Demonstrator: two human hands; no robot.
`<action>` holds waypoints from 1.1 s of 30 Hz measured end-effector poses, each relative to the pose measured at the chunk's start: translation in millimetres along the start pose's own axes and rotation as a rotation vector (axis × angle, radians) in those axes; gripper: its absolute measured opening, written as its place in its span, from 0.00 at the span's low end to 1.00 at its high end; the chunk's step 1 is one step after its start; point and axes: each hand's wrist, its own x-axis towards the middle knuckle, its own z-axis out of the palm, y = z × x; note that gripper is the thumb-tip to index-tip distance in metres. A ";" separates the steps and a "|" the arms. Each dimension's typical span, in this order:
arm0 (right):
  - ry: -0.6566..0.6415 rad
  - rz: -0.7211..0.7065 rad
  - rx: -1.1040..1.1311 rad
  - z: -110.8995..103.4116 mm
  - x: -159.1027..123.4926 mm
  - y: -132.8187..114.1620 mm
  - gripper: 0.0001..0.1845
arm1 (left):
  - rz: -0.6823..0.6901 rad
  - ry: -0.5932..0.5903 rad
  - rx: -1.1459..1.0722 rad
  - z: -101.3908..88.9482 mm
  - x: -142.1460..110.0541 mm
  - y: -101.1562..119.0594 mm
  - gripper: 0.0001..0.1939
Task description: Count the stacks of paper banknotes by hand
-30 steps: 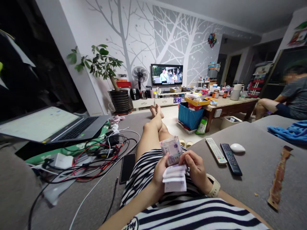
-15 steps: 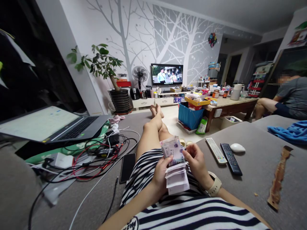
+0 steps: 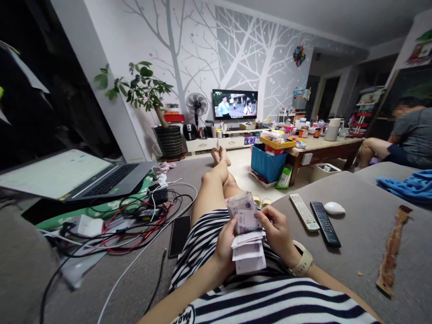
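Laptop (image 3: 72, 175) sits open at 9 o'clock of the hands, on the far left of the sofa (image 3: 354, 234). Cables (image 3: 135, 216), red, black and white, tangle just right of it. Phone (image 3: 179, 235) lies face down, dark, between cables and the striped lap.

Left hand (image 3: 224, 245) is at frame centre, fingers closed around the cash (image 3: 243, 216), thumb on the front of the wad. The wad stands upright over the lap; its lower notes fold down and fan toward 6 o'clock. Right hand (image 3: 278, 234) touches the wad's right edge, fingers pinched on the top note at about 3 o'clock of the stack. Watch (image 3: 303, 263) on the right wrist.

At 3 o'clock of the hands, on the sofa: white remote (image 3: 303, 211), black remote (image 3: 325, 223) just beside it, mouse (image 3: 334, 208) near the black one's top. Farther right lies a brown strip (image 3: 391, 249), and a blue towel (image 3: 410, 185) at 2 o'clock.

At 12 o'clock: bare legs stretched out, TV (image 3: 235, 104) on the wall. Another person (image 3: 401, 139) sits at far right by the coffee surface (image 3: 324, 145).
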 end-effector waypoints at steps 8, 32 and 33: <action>-0.016 -0.058 0.010 -0.7 -3.3 -4.6 0.19 | -0.086 -0.018 0.022 3.0 -4.9 6.3 0.18; -0.045 -0.087 0.067 -1.8 -9.1 -4.2 0.12 | -0.150 -0.099 -0.025 1.7 -2.6 3.8 0.21; -0.050 -0.091 0.071 -1.9 -9.2 -4.2 0.12 | -0.158 -0.104 -0.036 3.3 -3.7 5.5 0.21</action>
